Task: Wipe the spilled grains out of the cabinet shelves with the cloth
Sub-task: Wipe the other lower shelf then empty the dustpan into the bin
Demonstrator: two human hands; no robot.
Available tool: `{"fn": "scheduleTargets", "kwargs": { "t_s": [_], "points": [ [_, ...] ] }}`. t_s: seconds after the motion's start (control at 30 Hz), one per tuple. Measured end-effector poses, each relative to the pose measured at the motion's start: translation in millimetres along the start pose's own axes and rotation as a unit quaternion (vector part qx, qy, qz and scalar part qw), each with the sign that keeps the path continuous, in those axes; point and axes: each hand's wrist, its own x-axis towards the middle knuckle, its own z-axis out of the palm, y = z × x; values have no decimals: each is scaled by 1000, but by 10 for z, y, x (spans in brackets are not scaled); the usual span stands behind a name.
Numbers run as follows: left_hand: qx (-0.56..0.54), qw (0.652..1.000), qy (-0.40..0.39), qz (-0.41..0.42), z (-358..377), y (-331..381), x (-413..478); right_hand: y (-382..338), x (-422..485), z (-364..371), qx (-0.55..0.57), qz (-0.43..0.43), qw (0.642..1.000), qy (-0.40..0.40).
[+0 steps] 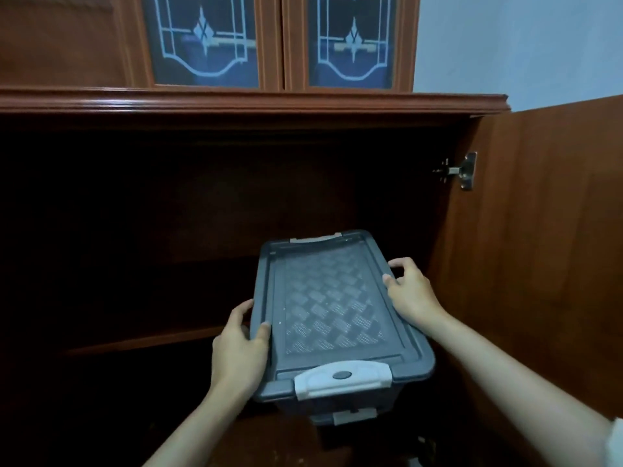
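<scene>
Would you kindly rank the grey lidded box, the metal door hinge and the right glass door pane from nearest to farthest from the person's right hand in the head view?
1. Grey lidded box: gripped at its right edge by the right hand.
2. Metal door hinge: up and to the right, on the open door.
3. Right glass door pane: farthest, at the top.

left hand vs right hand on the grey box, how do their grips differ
The left hand grips the left rim of the box, the right hand its right rim. The left hand sits nearer the front latch, the right hand farther back. Both curl over its edge.
</scene>
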Motion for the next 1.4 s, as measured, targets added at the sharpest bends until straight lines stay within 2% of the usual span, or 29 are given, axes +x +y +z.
{"fn": "scheduleTargets", "kwargs": {
  "t_s": [0.13, 0.23, 0.33, 0.43, 0.5, 0.57, 0.63, 0.7, 0.77, 0.83, 1.0, 1.07, 1.17, 1.2, 1.27, 1.4],
  "points": [
    [-51, 998, 0, -37, 99, 123, 305, -68, 150, -66, 51, 40, 997, 42],
    [-112, 987, -12, -112, 230, 139, 534, -67, 233, -72, 149, 94, 984, 23],
    [-162, 975, -4, -151, 340, 120, 740, 6, 263, -78, 259, 129, 957, 1],
    [-206, 964, 18, -165, 393, 108, 919, 24, 257, -131, 367, 119, 923, -3],
    [-221, 963, 16, -153, 412, 93, 940, -15, 203, -173, 388, 87, 917, -8],
    [-242, 963, -7, -115, 408, 87, 825, -26, 88, -187, 342, 31, 939, -25],
    [-239, 970, -30, -31, 381, 40, 622, 57, -40, -196, 242, -45, 969, -39],
    [-198, 975, -63, 81, 348, -74, 426, 200, -149, -207, 111, -101, 985, -79],
    [-131, 971, -113, 167, 341, -171, 281, 341, -212, -212, 7, -128, 985, -113],
    [-44, 972, -123, 197, 383, -217, 237, 400, -250, -200, -44, -143, 980, -133],
    [-8, 970, -132, 206, 413, -145, 356, 371, -117, -204, -123, -180, 958, -184],
    [6, 967, -123, 223, 427, -78, 399, 360, 0, -198, -123, -222, 958, -130],
    [-35, 962, -61, 264, 554, 6, 552, 386, 236, -144, -93, -246, 964, 38],
    [-35, 958, -50, 279, 612, 14, 625, 391, 308, -124, -96, -241, 963, 70],
    [24, 950, -52, 307, 751, -19, 782, 441, 419, -61, -131, -227, 962, 79],
    [97, 949, -63, 294, 975, -118, 1016, 599, 559, 97, -169, -233, 956, 63]
  ]
}}
